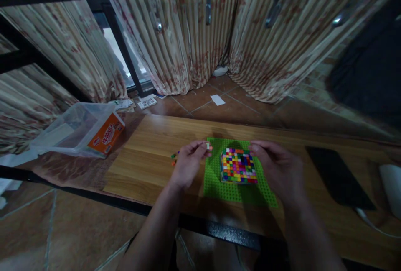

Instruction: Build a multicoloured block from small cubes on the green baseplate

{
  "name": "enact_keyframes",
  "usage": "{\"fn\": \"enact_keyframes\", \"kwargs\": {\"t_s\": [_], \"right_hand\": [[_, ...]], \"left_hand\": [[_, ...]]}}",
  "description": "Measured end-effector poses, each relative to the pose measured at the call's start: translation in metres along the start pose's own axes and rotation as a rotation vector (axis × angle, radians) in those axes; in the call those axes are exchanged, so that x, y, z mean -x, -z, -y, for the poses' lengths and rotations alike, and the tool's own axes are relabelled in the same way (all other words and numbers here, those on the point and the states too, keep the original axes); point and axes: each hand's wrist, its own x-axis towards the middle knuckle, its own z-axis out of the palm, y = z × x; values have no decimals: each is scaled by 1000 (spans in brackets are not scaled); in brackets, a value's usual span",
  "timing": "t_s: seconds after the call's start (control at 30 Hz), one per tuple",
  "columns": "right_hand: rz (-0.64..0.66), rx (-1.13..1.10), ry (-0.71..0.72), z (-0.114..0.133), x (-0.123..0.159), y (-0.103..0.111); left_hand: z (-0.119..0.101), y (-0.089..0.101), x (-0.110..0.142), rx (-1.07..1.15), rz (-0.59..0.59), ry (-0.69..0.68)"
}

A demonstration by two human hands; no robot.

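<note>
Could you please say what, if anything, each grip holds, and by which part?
Left grip: small pale building brick, at the fingertips; its held part is indistinct. Right grip: cannot tell.

Place: a home, by its furnishings
Curtains (194, 49): floral, floor-length, beside a window (114, 49)
Floor (28, 225): brown tiles, loose papers (217, 100) near the curtains
Table (150, 145): wood-grain top, toy bricks (233, 172) on it

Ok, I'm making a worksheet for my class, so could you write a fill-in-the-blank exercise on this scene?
1. The multicolored block sits on a ____ studded board.
2. The loose bricks lie nearest the ____ hand.
3. The clear bin's label is mainly ____.

Missing words: green; left; orange.
</note>
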Motion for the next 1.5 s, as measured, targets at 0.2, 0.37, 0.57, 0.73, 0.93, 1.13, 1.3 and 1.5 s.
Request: {"fn": "enact_keyframes", "kwargs": {"t_s": [0.2,0.37,0.57,0.73,0.93,1.13,1.3,1.5], "right_hand": [[117,36,110,17,9,-13],[184,42,125,24,13,-22],[163,18,129,24,16,-29],[135,70,162,22,17,-30],[93,180,250,22,19,-33],[51,302,291,19,22,-38],[23,323,288,16,16,-33],[77,418,414,7,7,-29]], "left_hand": [[9,-27,13,353,142,84],[13,-36,16,383,136,35],[15,-36,17,261,106,-51],[12,-36,20,117,44,-183],[14,-38,22,-15,1,-275],[18,-40,23,-35,-55,-243],[21,-37,18,-4,-98,-168],[23,-31,10,16,-178,-64]]}}
